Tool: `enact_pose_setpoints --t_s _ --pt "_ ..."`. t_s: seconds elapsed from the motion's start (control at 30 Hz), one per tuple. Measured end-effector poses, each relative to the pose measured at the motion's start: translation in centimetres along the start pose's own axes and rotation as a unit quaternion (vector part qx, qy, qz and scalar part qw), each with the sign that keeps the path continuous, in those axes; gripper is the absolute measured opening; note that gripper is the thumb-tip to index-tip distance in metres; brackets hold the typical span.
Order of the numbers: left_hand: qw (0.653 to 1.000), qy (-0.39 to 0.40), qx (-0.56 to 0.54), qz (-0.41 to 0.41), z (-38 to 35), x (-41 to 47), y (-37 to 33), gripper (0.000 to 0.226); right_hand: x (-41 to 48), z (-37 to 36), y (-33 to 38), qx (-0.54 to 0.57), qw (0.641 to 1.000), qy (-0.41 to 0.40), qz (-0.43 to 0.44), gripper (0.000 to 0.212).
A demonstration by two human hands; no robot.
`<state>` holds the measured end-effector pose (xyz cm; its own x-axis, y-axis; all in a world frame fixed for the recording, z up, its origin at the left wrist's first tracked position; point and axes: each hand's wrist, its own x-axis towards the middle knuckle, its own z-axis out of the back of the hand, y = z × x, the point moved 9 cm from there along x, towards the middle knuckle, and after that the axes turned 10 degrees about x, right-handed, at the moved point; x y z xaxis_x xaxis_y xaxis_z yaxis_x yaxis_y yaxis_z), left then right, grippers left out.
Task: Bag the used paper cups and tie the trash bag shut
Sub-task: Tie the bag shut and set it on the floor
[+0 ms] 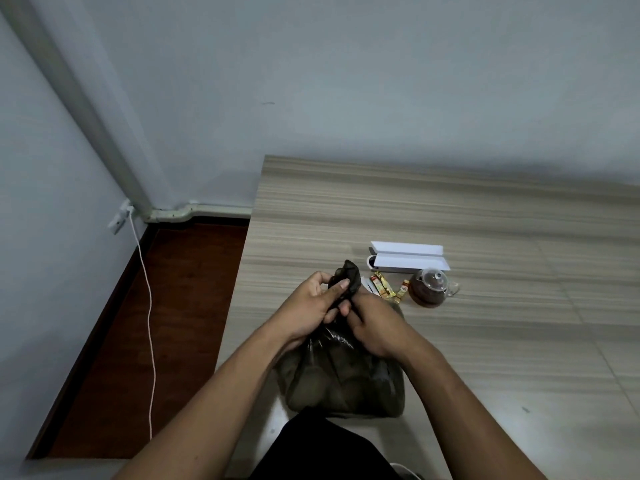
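So the trash bag (341, 379) sits right at the near-left corner of the wooden table (450, 216), pretty close to the table's left edge; past that edge it drops to dark reddish floor (166, 306) with a white cable (149, 341) trailing down from a wall outlet (121, 216). Loads of bare tabletop to the right and toward the far wall; the only clutter is a little cluster just behind the bag: a white box (408, 258) lying open, a glass teapot (429, 289) with dark liquid in it, and a few small packets (384, 289) between the teapot and the bag.

The bag itself is dark, thin, kinda see-through plastic, shiny and crinkled; rounded pale shapes show through the lower part, probably the paper cups (311, 382), though they're too murky to count. Its top is gathered into a twisted neck that sticks up above the hands, ending in a crumpled tuft.

Both hands are on that neck; the left hand (311, 306) has its fingers curled around the twisted plastic with the thumb pressed on it, and the right hand (377, 327) is clamped on it just below and to the right, fingers tucked in tight. Whether a knot is actually formed there is hard to tell; the fingers hide it.
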<state>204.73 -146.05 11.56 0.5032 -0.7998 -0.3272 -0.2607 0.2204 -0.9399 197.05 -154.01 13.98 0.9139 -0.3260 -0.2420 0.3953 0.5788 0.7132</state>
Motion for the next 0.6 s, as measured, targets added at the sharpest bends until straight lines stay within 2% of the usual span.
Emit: enact_pose_setpoints --t_s 0.07,0.13,0.23,0.3,0.4,0.47,0.6 --pt "1.000 -0.016 0.001 -0.006 0.4 0.2 0.0 0.021 -0.4 0.0 0.5 0.028 0.999 0.010 0.021 0.014" --pt "1.000 -0.027 0.003 -0.008 0.9 0.1 -0.1 0.022 -0.7 0.3 0.4 0.110 0.993 0.022 0.029 0.010" --pt "0.998 -0.035 0.056 -0.020 1.3 -0.3 -0.7 0.027 -1.4 0.9 0.7 0.242 0.970 0.029 0.010 0.023" --pt "0.995 -0.017 0.092 -0.034 1.0 -0.3 -0.9 0.025 -1.4 1.1 0.6 0.287 0.958 0.002 -0.007 0.037" --pt "0.986 0.012 0.153 -0.067 0.0 -0.5 -1.6 0.014 -1.2 1.5 0.9 0.332 0.941 -0.067 -0.002 0.035" --pt "0.985 0.017 0.148 -0.086 -0.4 -0.9 -1.9 0.012 -0.9 1.8 0.3 0.350 0.931 -0.101 -0.001 0.038" --pt "0.983 -0.024 0.143 -0.109 0.2 -1.3 -2.3 0.043 -0.5 1.9 -1.7 0.328 0.935 -0.133 -0.017 0.048"
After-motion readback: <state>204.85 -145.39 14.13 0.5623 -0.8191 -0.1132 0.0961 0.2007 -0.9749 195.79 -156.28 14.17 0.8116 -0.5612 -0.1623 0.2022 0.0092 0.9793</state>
